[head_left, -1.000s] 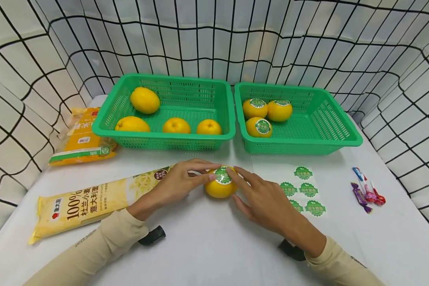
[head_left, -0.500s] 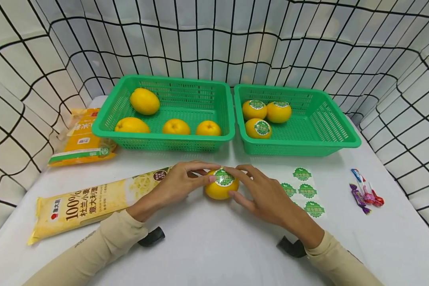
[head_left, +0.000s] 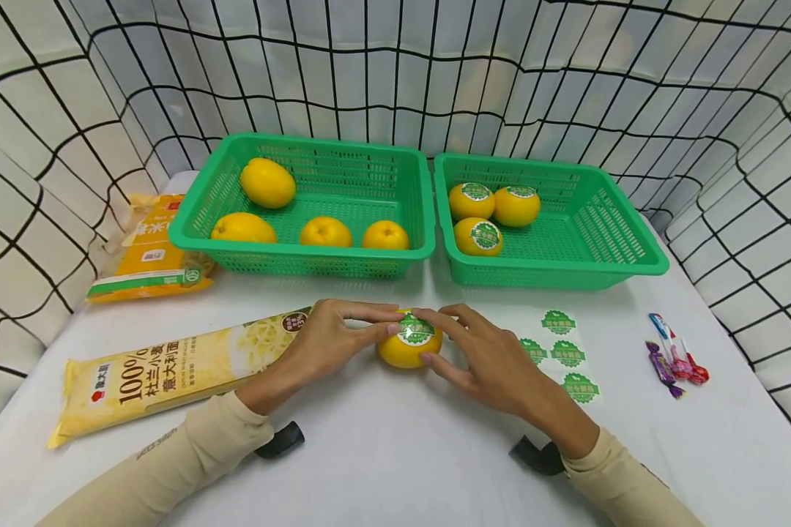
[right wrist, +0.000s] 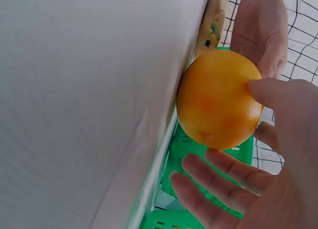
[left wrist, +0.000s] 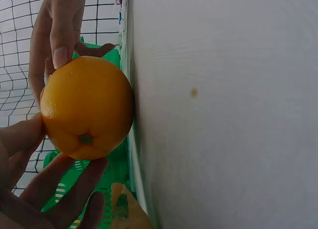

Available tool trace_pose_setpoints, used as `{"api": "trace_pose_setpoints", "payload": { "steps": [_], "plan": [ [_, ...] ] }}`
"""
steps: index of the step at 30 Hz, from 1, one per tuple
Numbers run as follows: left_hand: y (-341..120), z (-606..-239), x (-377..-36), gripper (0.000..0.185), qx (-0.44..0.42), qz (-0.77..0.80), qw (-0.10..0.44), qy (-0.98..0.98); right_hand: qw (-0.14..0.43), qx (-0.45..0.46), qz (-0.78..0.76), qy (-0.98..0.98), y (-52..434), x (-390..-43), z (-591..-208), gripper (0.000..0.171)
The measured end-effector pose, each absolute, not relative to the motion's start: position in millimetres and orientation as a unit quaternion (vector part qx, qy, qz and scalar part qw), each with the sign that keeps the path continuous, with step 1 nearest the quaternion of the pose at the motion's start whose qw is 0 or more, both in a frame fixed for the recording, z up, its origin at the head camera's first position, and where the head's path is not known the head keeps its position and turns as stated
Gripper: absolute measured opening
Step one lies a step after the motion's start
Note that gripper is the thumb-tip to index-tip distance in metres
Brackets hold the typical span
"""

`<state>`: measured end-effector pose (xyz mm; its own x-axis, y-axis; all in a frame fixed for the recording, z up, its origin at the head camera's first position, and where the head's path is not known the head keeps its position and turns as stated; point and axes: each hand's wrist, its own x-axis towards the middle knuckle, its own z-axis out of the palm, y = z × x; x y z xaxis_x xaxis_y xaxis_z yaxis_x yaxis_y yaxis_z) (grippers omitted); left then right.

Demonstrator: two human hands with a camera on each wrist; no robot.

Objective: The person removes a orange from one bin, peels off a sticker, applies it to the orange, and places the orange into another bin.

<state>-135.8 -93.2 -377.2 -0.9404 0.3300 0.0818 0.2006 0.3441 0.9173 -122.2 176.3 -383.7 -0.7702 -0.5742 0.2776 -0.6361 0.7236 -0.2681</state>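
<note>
A yellow-orange orange (head_left: 400,356) sits on the white cloth in front of me, a round green-and-white sticker (head_left: 417,331) on its upper side. My left hand (head_left: 323,342) holds the fruit from the left, its thumb beside the sticker and its fingers behind. From the right, my right hand (head_left: 501,366) has its thumb low on the orange and its index fingertip at the sticker's top edge. Both wrist views show the bare side of the orange (left wrist: 92,107) between the two hands. Partly behind the right hand lies a sheet of green stickers (head_left: 559,322).
A left green basket (head_left: 303,262) holds several plain oranges; the right green basket (head_left: 540,274) holds three stickered ones. A pasta packet (head_left: 171,373) and an orange bag (head_left: 151,249) lie left, wrapped candies (head_left: 675,359) right. Black wire mesh (head_left: 395,51) encloses the table.
My right thumb has come in against the orange, and the right index finger has drawn back towards the sticker's top edge. The left hand stays almost in place.
</note>
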Motion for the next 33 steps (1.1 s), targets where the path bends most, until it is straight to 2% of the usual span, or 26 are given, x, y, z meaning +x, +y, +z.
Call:
{"api": "trace_pose_setpoints", "payload": {
  "steps": [3, 8, 11, 17, 22, 29, 33],
  "plan": [
    [-94, -378, -137, 0.023, 0.213, 0.52, 0.011, 0.827, 0.094, 0.331, 0.179, -0.922, 175, -122, -383, 0.063],
    [-101, -379, -142, 0.031, 0.386, 0.356, -0.116, 0.843, 0.096, 0.33, 0.176, -0.922, 176, -122, -383, 0.062],
    [-105, -378, -143, 0.035, 0.435, 0.292, -0.146, 0.839, 0.103, 0.33, 0.175, -0.922, 177, -121, -383, 0.062],
    [-104, -376, -142, 0.033, 0.405, 0.333, -0.104, 0.845, 0.151, 0.349, 0.173, -0.909, 180, -121, -384, 0.061],
    [-99, -376, -142, 0.035, 0.356, 0.369, -0.063, 0.856, 0.156, 0.355, 0.172, -0.906, 180, -120, -381, 0.062],
    [-97, -377, -142, 0.032, 0.308, 0.424, -0.026, 0.851, 0.084, 0.307, 0.29, -0.903, 176, -126, -379, 0.047],
    [-97, -378, -142, 0.029, 0.266, 0.461, 0.016, 0.847, 0.031, 0.282, 0.383, -0.879, 175, -132, -383, 0.043]
  ]
}}
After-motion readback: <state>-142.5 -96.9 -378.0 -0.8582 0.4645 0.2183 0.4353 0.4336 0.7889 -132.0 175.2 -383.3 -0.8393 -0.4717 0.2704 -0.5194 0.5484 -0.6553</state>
